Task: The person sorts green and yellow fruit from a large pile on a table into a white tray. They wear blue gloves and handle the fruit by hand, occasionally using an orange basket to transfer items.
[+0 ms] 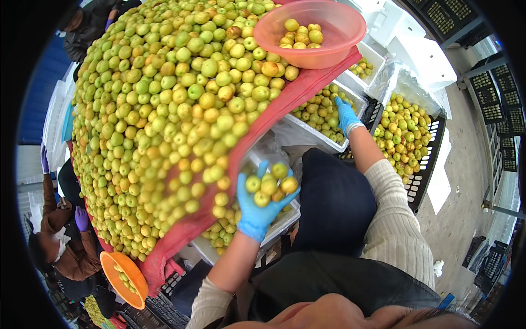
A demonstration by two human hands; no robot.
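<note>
My left hand, in a blue glove, is turned palm up and cradles several yellow-green jujubes. It is above a white foam box partly filled with the same fruit. My right hand, also gloved in blue, reaches into another white foam box and touches the jujubes in it. Its fingertips are partly hidden, so whether it grips a fruit is unclear. Before me rises a large heap of jujubes on red cloth, blurred near its lower edge.
A pink plastic bowl holding several jujubes stands at the heap's edge. To the right is a black crate of jujubes. An orange basket is at lower left, near a co-worker in purple gloves. Another person is at upper left.
</note>
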